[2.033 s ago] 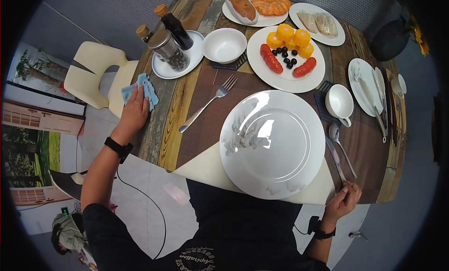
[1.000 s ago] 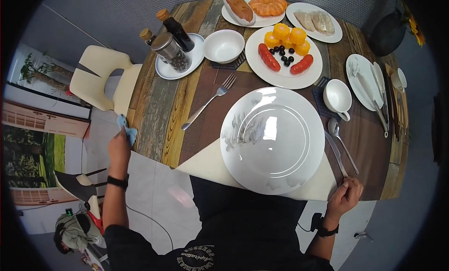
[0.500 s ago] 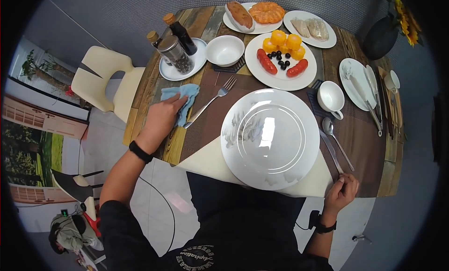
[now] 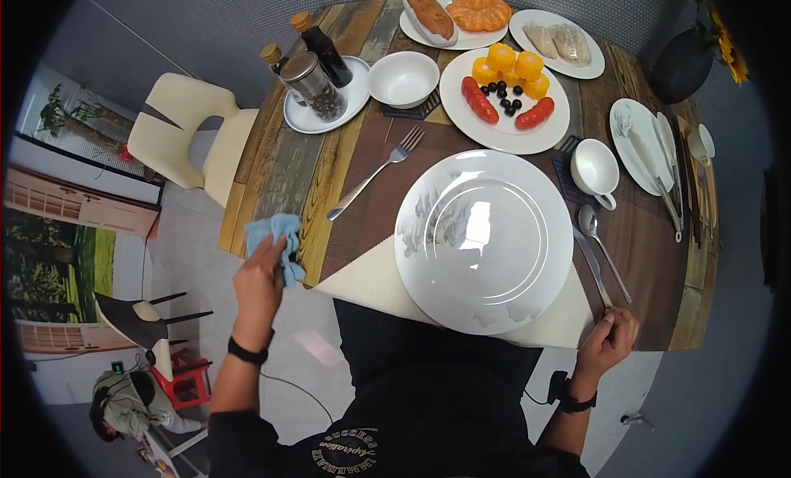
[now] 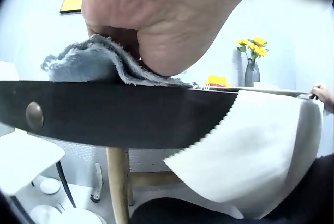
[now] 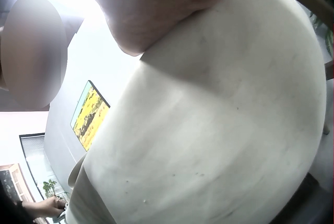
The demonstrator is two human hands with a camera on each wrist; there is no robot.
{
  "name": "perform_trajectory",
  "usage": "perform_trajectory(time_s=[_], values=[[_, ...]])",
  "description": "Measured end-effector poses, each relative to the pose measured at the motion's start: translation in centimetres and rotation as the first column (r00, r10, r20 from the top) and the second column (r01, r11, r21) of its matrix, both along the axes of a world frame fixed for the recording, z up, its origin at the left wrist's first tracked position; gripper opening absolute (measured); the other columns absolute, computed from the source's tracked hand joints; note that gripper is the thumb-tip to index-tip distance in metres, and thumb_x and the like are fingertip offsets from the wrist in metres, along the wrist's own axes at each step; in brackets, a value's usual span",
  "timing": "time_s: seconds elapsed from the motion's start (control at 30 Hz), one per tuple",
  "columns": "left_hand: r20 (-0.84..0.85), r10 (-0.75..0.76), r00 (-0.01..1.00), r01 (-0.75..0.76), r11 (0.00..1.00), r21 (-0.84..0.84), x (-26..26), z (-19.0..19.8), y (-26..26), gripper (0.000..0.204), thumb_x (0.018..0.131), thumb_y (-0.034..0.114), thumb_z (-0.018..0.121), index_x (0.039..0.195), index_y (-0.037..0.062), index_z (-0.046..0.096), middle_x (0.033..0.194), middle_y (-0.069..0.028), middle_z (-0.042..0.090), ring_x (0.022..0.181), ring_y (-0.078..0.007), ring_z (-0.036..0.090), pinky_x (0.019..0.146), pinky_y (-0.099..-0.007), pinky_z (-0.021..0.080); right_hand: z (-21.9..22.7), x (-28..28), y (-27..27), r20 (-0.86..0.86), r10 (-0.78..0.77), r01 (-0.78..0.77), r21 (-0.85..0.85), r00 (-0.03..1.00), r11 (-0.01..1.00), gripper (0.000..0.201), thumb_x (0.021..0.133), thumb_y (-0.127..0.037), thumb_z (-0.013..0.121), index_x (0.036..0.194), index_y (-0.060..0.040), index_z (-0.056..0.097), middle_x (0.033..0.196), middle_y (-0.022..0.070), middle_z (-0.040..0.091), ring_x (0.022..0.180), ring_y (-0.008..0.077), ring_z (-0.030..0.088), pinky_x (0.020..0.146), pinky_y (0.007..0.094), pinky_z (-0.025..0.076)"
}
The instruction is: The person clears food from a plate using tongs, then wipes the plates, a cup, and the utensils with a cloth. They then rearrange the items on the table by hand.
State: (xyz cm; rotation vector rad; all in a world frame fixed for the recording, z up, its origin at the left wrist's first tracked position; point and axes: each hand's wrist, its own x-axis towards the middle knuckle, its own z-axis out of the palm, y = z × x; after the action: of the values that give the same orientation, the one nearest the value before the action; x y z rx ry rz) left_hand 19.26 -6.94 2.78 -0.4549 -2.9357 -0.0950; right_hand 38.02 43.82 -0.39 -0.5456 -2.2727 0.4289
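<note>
My left hand grips a light-blue cloth on the wooden table's near left corner, with part of the cloth hanging by the edge. In the left wrist view, the bunched cloth lies on the tabletop under my curled fingers. At the front right edge rests my right hand, its fingers loosely curled beside the handle end of a table knife. A spoon lies alongside that knife. Between my hands is a large white plate over a cream napkin.
A fork lies left of the plate. Farther back are a tray with bottles and a pepper grinder, a bowl, and a plate of food. A cup and a serving dish sit on the right.
My left hand drew the cloth off the left edge, brought it back beside the fork, then moved it toward the near left corner. My right hand has stayed at the front edge.
</note>
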Motion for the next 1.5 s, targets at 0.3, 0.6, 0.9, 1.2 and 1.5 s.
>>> perform_trajectory(time_s=[0.3,0.6,0.9,1.2,1.5], values=[[0.005,-0.017,1.0,0.016,0.997,0.08,0.3,-0.7,0.2,0.054,0.075,-0.009,0.061,0.122,0.0155,0.072,0.134,-0.0143,0.065,0.122,-0.0294,0.065,0.094,-0.038,0.056,0.1,-0.2,0.0,0.011,0.023,-0.024,0.015,1.0,1.0,0.009,0.088,0.001,0.057,0.084,0.0035,0.065,0.09,0.0139,0.066,0.086,0.0303,0.058,0.081,0.0401,0.046],[-0.074,0.301,0.951,-0.303,0.953,-0.014,-6.5,-1.6,-6.7,0.047,0.083,-0.005,0.058,0.123,0.015,0.072,0.125,-0.0148,0.069,0.109,-0.0314,0.069,0.089,-0.0402,0.057,0.0,0.0,0.0,0.007,-0.015,0.015,-0.011,1.0,1.0,0.008,0.087,0.001,0.057,0.083,0.0029,0.064,0.091,0.0137,0.066,0.086,0.0297,0.058,0.081,0.0402,0.046],[-0.098,0.182,0.978,-0.175,0.982,0.072,-5.6,-1.9,-8.0,0.04,0.085,-0.002,0.058,0.118,0.0153,0.073,0.113,-0.0157,0.072,0.101,-0.0355,0.07,0.08,-0.0421,0.058,-0.4,0.2,0.3,0.006,0.001,-0.001,0.003,1.0,1.0,0.008,0.087,0.001,0.057,0.083,0.0026,0.064,0.091,0.0135,0.066,0.087,0.0296,0.057,0.081,0.0403,0.046],[-0.193,0.106,0.975,-0.063,0.975,0.214,-9.3,2.2,-8.2,0.034,0.092,0.001,0.058,0.121,0.0112,0.073,0.115,-0.0177,0.073,0.107,-0.034,0.071,0.088,-0.0397,0.056,0.2,-0.5,0.4,-0.041,0.021,-0.019,0.055,0.999,0.998,0.006,0.08,0.002,0.06,0.081,-0.0008,0.065,0.088,0.0131,0.067,0.081,0.0309,0.058,0.074,0.0401,0.045],[-0.011,0.221,0.975,-0.221,0.972,-0.081,-10.2,-0.6,-8.0,0.039,0.091,0.0,0.057,0.127,0.0077,0.07,0.112,-0.0212,0.072,0.1,-0.036,0.072,0.084,-0.0403,0.056,0.4,-0.1,0.8,-0.073,-0.01,0.013,0.041,0.997,0.999,0.004,0.075,-0.003,0.066,0.079,-0.0048,0.065,0.087,0.0086,0.068,0.081,0.0276,0.061,0.077,0.0389,0.045]])
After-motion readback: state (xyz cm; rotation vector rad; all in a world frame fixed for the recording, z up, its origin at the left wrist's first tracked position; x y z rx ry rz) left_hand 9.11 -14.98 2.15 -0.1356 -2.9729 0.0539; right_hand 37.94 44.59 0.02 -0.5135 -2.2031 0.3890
